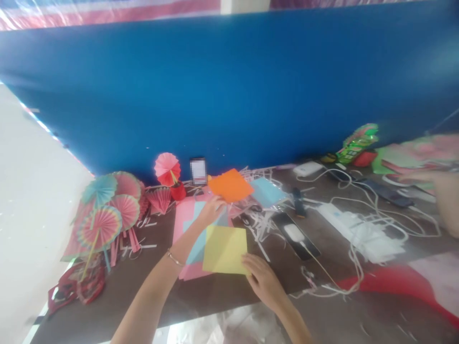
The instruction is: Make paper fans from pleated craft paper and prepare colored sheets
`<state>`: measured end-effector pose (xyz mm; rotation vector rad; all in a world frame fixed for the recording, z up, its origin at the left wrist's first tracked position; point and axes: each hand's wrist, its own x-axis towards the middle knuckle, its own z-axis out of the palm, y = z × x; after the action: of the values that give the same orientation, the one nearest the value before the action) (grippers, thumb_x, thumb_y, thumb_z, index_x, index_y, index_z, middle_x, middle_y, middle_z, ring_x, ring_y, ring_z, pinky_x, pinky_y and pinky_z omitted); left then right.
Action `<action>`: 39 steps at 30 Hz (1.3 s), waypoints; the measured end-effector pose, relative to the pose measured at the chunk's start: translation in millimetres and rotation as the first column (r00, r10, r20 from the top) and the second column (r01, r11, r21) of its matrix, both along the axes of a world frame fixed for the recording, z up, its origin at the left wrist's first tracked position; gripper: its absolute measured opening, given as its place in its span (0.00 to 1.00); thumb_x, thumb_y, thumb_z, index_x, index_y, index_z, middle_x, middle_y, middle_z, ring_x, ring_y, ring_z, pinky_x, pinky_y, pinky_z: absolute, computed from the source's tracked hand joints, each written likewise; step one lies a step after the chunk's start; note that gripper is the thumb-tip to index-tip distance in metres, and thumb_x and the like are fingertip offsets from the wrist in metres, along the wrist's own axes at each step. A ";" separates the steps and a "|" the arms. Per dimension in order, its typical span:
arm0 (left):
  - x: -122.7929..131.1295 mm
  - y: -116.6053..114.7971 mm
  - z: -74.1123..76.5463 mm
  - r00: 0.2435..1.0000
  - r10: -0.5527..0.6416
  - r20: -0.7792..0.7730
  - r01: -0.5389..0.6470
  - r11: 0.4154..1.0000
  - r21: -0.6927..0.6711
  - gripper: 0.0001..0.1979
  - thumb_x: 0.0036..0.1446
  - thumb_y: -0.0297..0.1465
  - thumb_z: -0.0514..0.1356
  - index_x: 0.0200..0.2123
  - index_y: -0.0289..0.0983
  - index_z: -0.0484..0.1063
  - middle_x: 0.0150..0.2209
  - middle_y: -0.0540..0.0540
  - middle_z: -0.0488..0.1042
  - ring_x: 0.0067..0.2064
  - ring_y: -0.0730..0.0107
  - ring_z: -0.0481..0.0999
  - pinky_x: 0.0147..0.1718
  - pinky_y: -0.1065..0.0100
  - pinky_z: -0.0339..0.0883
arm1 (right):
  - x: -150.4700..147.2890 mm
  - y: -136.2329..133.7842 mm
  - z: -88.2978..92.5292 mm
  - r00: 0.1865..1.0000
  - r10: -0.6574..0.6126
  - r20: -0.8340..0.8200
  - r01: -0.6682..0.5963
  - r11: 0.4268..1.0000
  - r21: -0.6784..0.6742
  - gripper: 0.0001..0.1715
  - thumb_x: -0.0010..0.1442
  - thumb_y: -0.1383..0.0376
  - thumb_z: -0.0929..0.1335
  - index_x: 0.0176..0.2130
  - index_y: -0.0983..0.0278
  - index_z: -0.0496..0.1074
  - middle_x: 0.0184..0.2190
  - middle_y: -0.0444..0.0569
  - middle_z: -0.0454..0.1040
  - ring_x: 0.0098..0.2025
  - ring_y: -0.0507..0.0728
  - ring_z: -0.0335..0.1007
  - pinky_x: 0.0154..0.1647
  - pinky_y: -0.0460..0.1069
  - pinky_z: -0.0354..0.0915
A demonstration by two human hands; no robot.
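Note:
My left hand reaches forward over the paper stack, its fingers closed at the lower left edge of an orange sheet of paper. A yellow sheet of paper lies nearer to me, and my right hand grips its right edge with the thumb on top. Below the yellow sheet and my left forearm are pink sheets and light blue sheets. A pack of light blue paper sits just right of the orange sheet.
Folded paper fans crowd the table's left end. Near the blue partition stands a pink fan. White paper strips, a dark phone, a power strip and tangled cables lie right. Another person's arm reaches in there.

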<state>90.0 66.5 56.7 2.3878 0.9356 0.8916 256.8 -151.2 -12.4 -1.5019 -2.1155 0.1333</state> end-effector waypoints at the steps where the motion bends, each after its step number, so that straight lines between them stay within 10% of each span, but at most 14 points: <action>1: 5.8 5.3 2.6 0.994 -0.053 -0.091 0.055 0.998 0.017 0.13 0.58 0.32 0.50 0.40 0.37 0.73 0.47 0.41 0.70 0.52 0.61 0.66 0.51 0.59 0.60 | -3.8 0.1 1.6 1.000 -0.010 -0.004 0.010 1.000 0.003 0.23 0.54 0.73 0.60 0.48 0.60 0.67 0.48 0.50 0.71 0.52 0.58 0.65 0.52 0.57 0.64; 7: -25.3 -21.2 10.2 0.921 -0.071 -0.382 0.054 0.997 -0.054 0.21 0.60 0.40 0.47 0.52 0.38 0.64 0.53 0.41 0.67 0.54 0.60 0.65 0.52 0.57 0.57 | -17.2 7.1 17.5 0.999 0.042 0.003 -0.042 0.999 -0.025 0.11 0.59 0.70 0.61 0.38 0.61 0.70 0.47 0.49 0.71 0.52 0.57 0.64 0.56 0.57 0.60; 15: -84.7 -106.4 -8.5 0.896 -0.183 -0.405 0.187 0.982 -0.030 0.11 0.57 0.34 0.53 0.43 0.43 0.71 0.39 0.47 0.75 0.42 0.66 0.73 0.43 0.65 0.63 | -20.1 47.7 23.0 0.995 0.096 0.006 -0.096 0.995 0.009 0.11 0.58 0.68 0.62 0.35 0.59 0.74 0.45 0.50 0.72 0.49 0.60 0.66 0.52 0.60 0.61; 21: -87.5 -100.7 -31.6 0.875 -0.064 -0.480 0.146 0.980 0.137 0.10 0.59 0.24 0.49 0.36 0.36 0.70 0.35 0.42 0.74 0.40 0.65 0.73 0.42 0.62 0.63 | -0.9 119.7 53.0 0.995 -0.019 -0.098 0.017 1.000 -0.015 0.17 0.61 0.60 0.58 0.43 0.60 0.72 0.45 0.52 0.72 0.49 0.59 0.66 0.51 0.58 0.61; 27: -88.5 -103.2 -47.9 0.895 -0.026 -0.445 0.154 0.955 0.253 0.10 0.60 0.24 0.48 0.40 0.35 0.67 0.42 0.40 0.73 0.48 0.64 0.70 0.45 0.61 0.63 | 0.5 187.9 51.6 0.949 0.082 0.303 -0.061 0.995 -0.078 0.23 0.59 0.62 0.59 0.53 0.66 0.64 0.52 0.56 0.68 0.56 0.63 0.58 0.59 0.62 0.46; 36: -93.6 -104.1 -60.1 0.884 -0.017 -0.468 0.161 0.949 0.270 0.10 0.59 0.23 0.48 0.40 0.35 0.66 0.42 0.39 0.73 0.50 0.60 0.69 0.44 0.60 0.64 | 2.0 202.6 36.0 0.881 -0.345 0.323 0.321 0.939 0.127 0.25 0.61 0.60 0.56 0.47 0.75 0.66 0.47 0.69 0.68 0.55 0.72 0.55 0.55 0.73 0.36; 39: -91.1 -103.0 -53.6 0.869 -0.009 -0.495 0.152 0.956 0.249 0.10 0.58 0.22 0.49 0.41 0.35 0.66 0.41 0.39 0.73 0.47 0.61 0.71 0.41 0.61 0.65 | -18.0 181.2 48.4 0.939 -0.211 0.271 0.181 0.975 0.133 0.22 0.60 0.60 0.58 0.47 0.71 0.67 0.50 0.64 0.66 0.57 0.70 0.51 0.56 0.69 0.38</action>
<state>-1.1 -36.5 3.0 2.9584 0.9179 0.4016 238.9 30.0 36.0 -1.7419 -2.1318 -0.2805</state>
